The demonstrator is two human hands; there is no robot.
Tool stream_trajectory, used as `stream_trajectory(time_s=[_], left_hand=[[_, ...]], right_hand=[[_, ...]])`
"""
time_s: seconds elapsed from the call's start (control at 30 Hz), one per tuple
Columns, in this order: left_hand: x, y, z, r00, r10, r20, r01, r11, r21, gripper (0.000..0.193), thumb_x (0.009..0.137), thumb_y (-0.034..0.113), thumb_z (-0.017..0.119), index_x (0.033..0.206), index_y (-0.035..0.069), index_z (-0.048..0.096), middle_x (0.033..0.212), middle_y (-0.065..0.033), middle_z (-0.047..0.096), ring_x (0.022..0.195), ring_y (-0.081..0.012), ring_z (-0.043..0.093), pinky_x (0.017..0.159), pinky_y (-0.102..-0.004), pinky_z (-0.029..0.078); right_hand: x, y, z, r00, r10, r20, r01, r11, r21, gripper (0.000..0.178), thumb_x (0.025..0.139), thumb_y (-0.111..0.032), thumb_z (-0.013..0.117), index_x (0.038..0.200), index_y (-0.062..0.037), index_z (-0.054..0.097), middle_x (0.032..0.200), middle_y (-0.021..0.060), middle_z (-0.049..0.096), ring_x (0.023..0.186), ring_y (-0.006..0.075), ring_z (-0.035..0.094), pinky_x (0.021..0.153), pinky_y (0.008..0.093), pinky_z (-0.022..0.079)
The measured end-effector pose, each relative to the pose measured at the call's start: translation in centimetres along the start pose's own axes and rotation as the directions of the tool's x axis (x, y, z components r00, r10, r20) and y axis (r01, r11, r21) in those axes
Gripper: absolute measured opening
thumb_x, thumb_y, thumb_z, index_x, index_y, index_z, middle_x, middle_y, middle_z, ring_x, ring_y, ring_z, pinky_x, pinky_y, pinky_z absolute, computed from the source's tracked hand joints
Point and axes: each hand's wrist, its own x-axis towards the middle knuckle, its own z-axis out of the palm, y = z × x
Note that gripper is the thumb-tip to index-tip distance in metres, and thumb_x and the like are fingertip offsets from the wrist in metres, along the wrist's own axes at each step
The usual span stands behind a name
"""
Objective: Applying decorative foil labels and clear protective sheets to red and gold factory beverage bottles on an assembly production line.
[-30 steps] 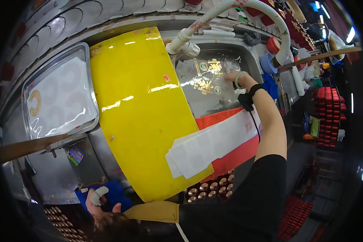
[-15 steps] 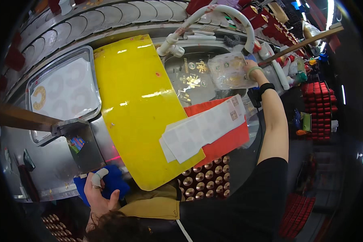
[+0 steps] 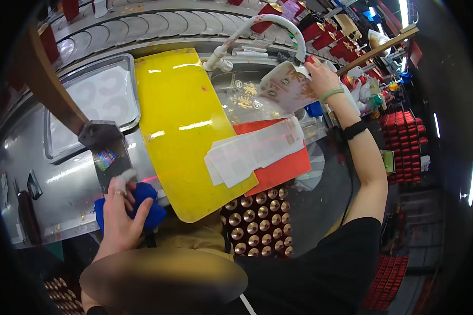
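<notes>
My right hand (image 3: 323, 79) reaches over the far right side of the sink and grips the edge of a translucent sheet with brownish print (image 3: 289, 90). The sheet is tilted and curved above the basin. Under and beside it, clear sheets with gold lettering (image 3: 244, 100) lie in the metal sink (image 3: 227, 79). At the near left, my left hand (image 3: 122, 214) rests over a bunched blue cloth (image 3: 155, 212), thumb and fingers apart. One of its fingers has a white wrapping.
A yellow board (image 3: 178, 142) slopes beside the sink, with white paper strips (image 3: 255, 152) and a red sheet (image 3: 284, 170) at its right. A metal tray (image 3: 136, 89) holds white paper. A wooden bar (image 3: 58, 84) crosses the left; a white curved faucet (image 3: 265, 18) arches over the sink.
My right hand has raised and tilted its sheet, which lay flatter over the sink before. My left hand has shifted forward over the blue cloth. The whole view has moved slightly.
</notes>
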Motion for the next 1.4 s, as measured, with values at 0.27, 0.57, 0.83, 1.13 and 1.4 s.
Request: stream_trajectory(time_s=[0.27,0.57,0.83,1.13,1.4], left_hand=[[16.8,3.1,8.3,0.820,0.568,0.072,-0.568,0.823,-0.012,0.107,0.069,0.033,0.090,0.151,-0.002,0.032,0.140,-0.0294,0.050,0.129,-0.0431,0.051,0.113,-0.0458,0.040],[21.2,2.9,10.9,0.915,0.155,0.373,0.120,0.776,-0.619,0.048,0.087,0.011,0.076,0.129,-0.004,0.058,0.113,-0.0128,0.071,0.101,-0.0219,0.071,0.090,-0.0327,0.058],[19.5,-0.3,10.9,0.895,-0.249,0.371,0.444,0.395,-0.805,0.036,0.089,0.003,0.069,0.122,-0.005,0.059,0.115,-0.0161,0.068,0.097,-0.0258,0.073,0.082,-0.0363,0.063],[16.0,1.2,5.7,0.771,-0.427,0.473,0.635,0.461,-0.620,0.070,0.091,0.018,0.072,0.143,-0.012,0.036,0.138,-0.0255,0.048,0.122,-0.0326,0.056,0.101,-0.0392,0.052],[13.6,0.3,9.6,0.924,-0.225,0.309,0.262,0.961,-0.084,0.086,0.081,0.037,0.080,0.142,-0.009,0.040,0.134,-0.0227,0.048,0.122,-0.0297,0.052,0.103,-0.0396,0.046]], right_hand=[[-2.5,-6.6,-9.8,0.966,-0.223,-0.133,0.247,0.946,0.211,0.033,0.085,-0.006,0.062,0.117,-0.0120,0.062,0.112,0.0153,0.070,0.109,0.0353,0.067,0.088,0.0475,0.054],[6.1,-11.2,-15.8,0.788,-0.591,-0.173,0.612,0.718,0.333,0.034,0.086,-0.005,0.059,0.119,-0.0052,0.066,0.112,0.0229,0.070,0.106,0.0431,0.065,0.092,0.0471,0.053],[13.9,-23.0,-11.5,0.797,-0.587,-0.142,0.604,0.780,0.162,0.030,0.091,-0.013,0.065,0.120,-0.0150,0.066,0.114,0.0154,0.072,0.106,0.0367,0.068,0.088,0.0458,0.056],[9.4,-20.2,-4.6,0.896,-0.438,0.068,0.350,0.792,0.500,0.039,0.081,-0.039,0.077,0.106,-0.0089,0.073,0.096,0.0112,0.075,0.093,0.0290,0.072,0.083,0.0401,0.056],[0.6,-16.2,6.9,0.776,-0.379,0.504,-0.214,0.594,0.776,0.057,0.078,-0.030,0.077,0.128,-0.0037,0.068,0.106,0.0112,0.072,0.087,0.0196,0.068,0.073,0.0315,0.055]])
